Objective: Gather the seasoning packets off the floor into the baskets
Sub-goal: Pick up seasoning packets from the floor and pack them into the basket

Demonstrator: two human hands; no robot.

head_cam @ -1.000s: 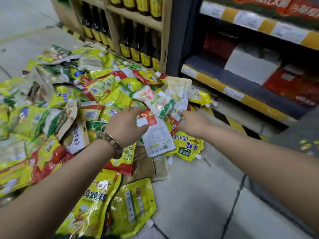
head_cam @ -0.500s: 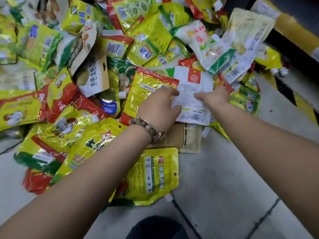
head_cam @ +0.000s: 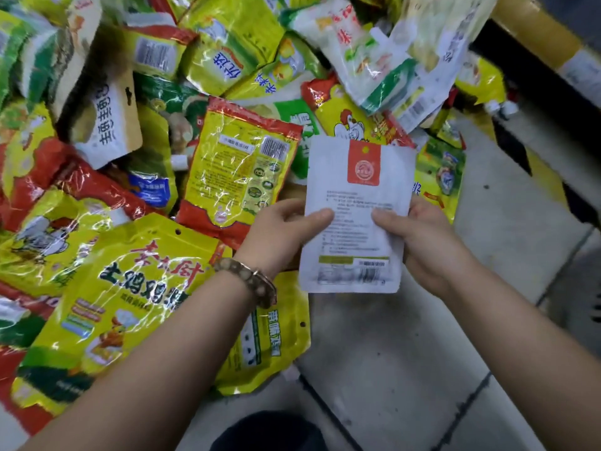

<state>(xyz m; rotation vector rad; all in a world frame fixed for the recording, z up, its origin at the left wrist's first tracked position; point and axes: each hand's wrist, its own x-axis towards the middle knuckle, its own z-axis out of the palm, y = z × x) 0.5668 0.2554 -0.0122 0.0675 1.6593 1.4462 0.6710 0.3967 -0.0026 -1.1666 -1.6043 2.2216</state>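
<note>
Packet [head_cam: 354,216] edges sit pinched by left hand [head_cam: 279,236] and right hand [head_cam: 426,245] over floor [head_cam: 406,353].

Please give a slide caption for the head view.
Left hand and right hand hold a white packet at the packet pile's edge.

Both bare forearms reach forward side by side. The left hand [head_cam: 286,232] and right hand [head_cam: 422,245] each pinch an edge of the white packet [head_cam: 354,203], thumbs on its facing side.
</note>
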